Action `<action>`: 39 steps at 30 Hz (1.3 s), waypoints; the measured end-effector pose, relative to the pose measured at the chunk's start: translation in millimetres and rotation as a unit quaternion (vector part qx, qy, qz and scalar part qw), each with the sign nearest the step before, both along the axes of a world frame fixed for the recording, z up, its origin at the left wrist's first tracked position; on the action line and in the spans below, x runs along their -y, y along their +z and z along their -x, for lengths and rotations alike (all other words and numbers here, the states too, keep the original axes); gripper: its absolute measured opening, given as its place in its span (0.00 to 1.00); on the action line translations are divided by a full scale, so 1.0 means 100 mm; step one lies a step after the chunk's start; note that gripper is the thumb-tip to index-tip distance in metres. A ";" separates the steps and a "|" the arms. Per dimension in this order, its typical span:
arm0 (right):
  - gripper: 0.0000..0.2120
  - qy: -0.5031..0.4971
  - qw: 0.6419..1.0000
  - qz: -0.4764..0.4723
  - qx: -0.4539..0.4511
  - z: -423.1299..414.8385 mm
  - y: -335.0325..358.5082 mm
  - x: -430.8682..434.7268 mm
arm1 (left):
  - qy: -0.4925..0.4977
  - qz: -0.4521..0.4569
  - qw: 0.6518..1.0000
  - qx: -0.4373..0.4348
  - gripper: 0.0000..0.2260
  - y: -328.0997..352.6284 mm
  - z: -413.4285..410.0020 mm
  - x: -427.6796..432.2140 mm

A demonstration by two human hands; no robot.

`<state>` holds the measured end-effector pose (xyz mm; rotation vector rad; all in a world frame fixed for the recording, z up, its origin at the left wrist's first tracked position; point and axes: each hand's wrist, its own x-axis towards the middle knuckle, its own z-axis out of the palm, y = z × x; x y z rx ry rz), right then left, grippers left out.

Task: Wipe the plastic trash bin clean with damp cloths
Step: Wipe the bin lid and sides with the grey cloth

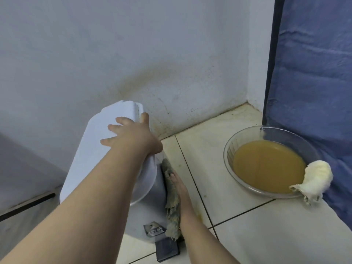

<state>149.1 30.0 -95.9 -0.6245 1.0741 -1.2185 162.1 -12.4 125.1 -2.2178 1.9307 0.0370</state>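
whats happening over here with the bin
A person is wiping a white plastic trash bin that stands on the tiled floor by the wall. The left hand rests on its lid, steadying it, while the right hand presses a dirty grey cloth flat against the bin's side. To the right, a glass bowl holds murky brown water, with a second, whitish cloth draped on its rim.

Left hand (131, 138) reaches forward, fingers spread, palm pressed flat down. Right hand (180, 191) stretches low, fingers straight together, palm facing left, both forearms bare.
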 end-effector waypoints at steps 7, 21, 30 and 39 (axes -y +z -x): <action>0.22 -0.011 0.992 0.100 -0.072 0.12 0.37 0.09 | -0.055 0.033 0.995 -0.074 0.44 0.21 -0.24 0.06; 0.25 0.026 0.909 -0.077 -0.409 0.27 -0.44 -0.28 | -0.082 0.010 0.891 -0.447 0.23 0.04 -1.71 0.13; 0.27 0.016 0.835 0.381 -0.396 -0.49 0.78 -0.09 | -0.127 0.050 0.903 -0.408 0.21 0.04 -1.59 0.18; 0.27 0.058 0.917 0.009 -0.394 0.07 0.11 0.16 | -0.120 0.057 0.921 -0.366 0.19 0.08 -1.58 0.10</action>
